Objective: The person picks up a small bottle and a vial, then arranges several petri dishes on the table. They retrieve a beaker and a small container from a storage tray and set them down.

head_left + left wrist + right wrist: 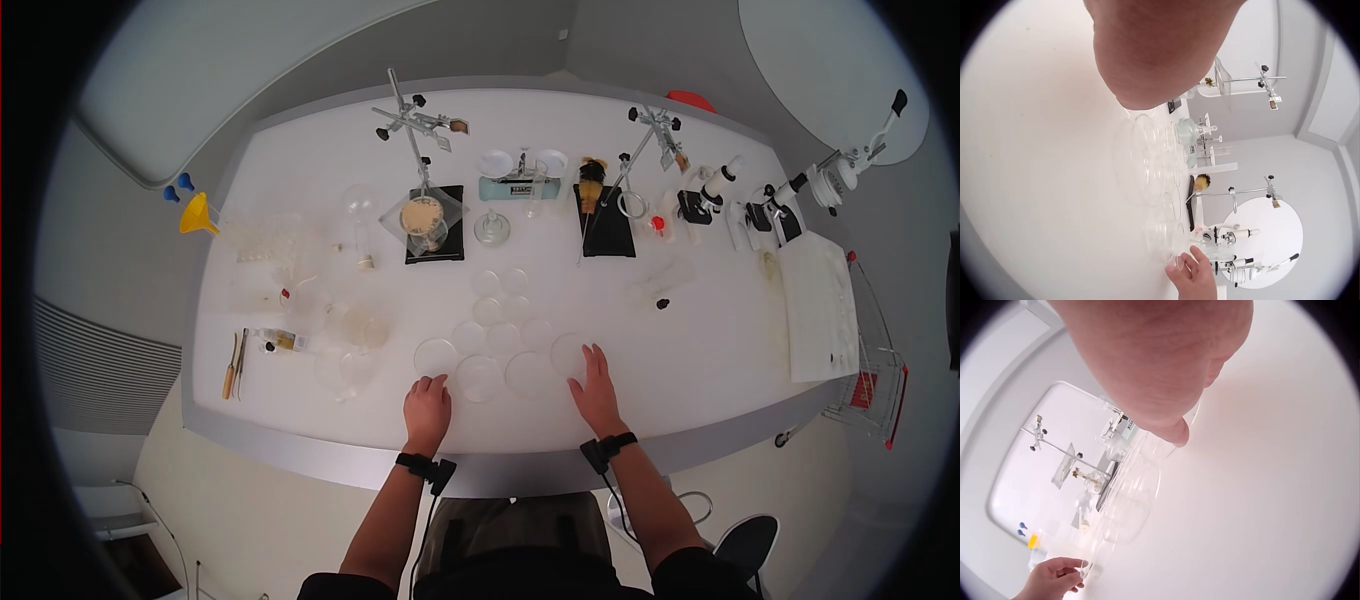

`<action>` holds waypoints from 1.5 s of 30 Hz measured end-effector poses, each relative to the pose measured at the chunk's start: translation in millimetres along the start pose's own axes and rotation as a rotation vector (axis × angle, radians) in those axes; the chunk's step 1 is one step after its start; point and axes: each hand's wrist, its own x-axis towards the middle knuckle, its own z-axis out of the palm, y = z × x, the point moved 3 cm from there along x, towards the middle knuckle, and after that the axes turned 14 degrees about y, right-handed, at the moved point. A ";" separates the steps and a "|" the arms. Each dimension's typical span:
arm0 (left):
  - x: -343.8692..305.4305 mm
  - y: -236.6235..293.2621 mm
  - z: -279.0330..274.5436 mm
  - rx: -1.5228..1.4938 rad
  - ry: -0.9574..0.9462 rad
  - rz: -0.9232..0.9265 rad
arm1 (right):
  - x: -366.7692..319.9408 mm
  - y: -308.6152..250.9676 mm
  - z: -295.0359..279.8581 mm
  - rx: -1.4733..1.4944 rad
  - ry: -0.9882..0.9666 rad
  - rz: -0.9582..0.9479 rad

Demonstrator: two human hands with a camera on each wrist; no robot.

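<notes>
Several clear round petri dishes (480,378) lie in close rows at the middle of the table front, the larger ones nearest the person. My left hand (428,410) is at the near edge of the leftmost dish (436,342), its fingers loosely bent. In the right wrist view the left hand's fingertips (1079,563) are right at a dish's rim. My right hand (597,395) is beside the rightmost dish (562,352), fingers straight and thumb spread apart along its rim. In the left wrist view the right hand (1194,281) overlaps that rim.
Behind the dishes stand two retort stands (435,215), a pan balance (520,187) and a glass bottle (492,228). Microscopes (700,205) and a white cloth (820,305) are at right. Glassware (360,215), tweezers (241,362) and a yellow funnel (198,214) lie left.
</notes>
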 end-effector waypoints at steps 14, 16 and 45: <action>-27.0 0.1 -33.0 0.030 -0.041 -0.028 | -56.8 15.2 -23.2 -0.051 0.101 -0.058; -46.2 -1.5 -39.2 0.006 -0.080 -0.010 | -87.6 17.7 -33.9 -0.096 0.095 -0.078; -205.9 146.7 -16.6 0.252 -0.495 0.246 | -414.9 132.7 -273.6 -0.269 0.202 0.280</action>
